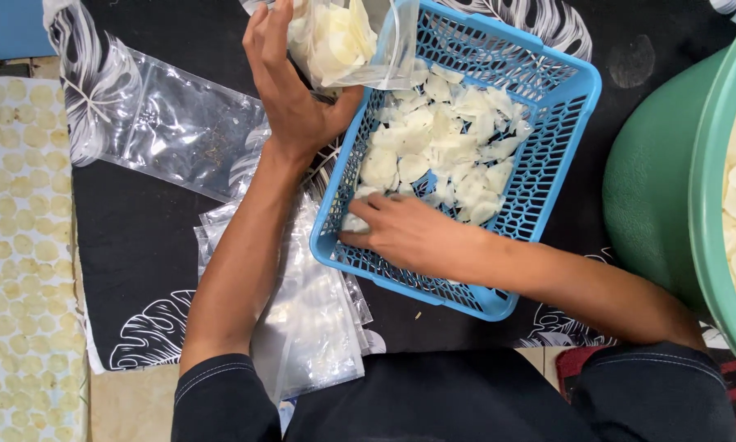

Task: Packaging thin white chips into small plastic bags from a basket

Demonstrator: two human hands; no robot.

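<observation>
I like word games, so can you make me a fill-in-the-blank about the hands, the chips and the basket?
1. The left hand holds up a clear plastic ____ with pale chips inside.
2. The right hand reaches into a basket coloured ____.
3. The big tub on the right side is ____.
4. Empty clear bags lie in a pile under the ____ forearm.

Missing words: bag; blue; green; left
</observation>
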